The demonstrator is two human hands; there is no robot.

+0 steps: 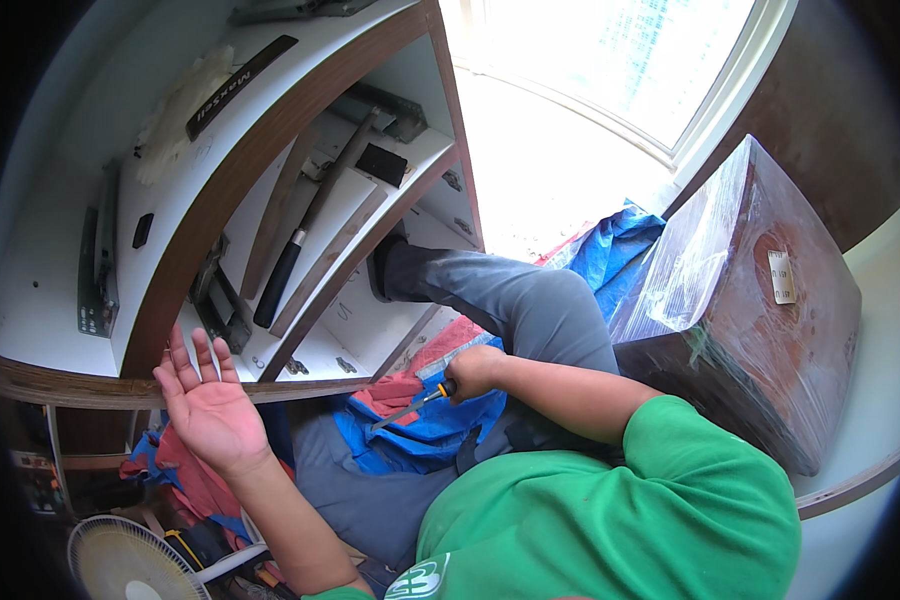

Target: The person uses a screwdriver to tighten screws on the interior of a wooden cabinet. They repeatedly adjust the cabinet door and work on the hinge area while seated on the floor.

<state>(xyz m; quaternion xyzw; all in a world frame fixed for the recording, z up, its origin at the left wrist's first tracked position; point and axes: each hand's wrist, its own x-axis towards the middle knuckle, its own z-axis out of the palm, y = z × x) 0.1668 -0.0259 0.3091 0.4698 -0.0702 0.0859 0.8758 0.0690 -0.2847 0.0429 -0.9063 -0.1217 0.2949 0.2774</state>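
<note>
My left hand [210, 415] is open, palm up and fingers spread. Its fingertips reach the brown front edge of a white cabinet [185, 250], and I cannot tell if they touch it. In my right hand [475, 371], closed round the handle, is a screwdriver [425, 401] with a black and yellow grip. Its metal shaft points left and down, over a blue tarp [400, 455] by my legs. Inside the cabinet, beyond my left hand, lies a long tool with a black grip [282, 277], among wooden strips [327, 262] and metal slides [215, 300].
A brown block wrapped in clear film [770, 290] stands on the right. A black bar [242, 88] and a dark metal slide [98, 270] are in the cabinet's left section. At lower left is a white fan [130, 560]. A bright window [620, 60] is at the back.
</note>
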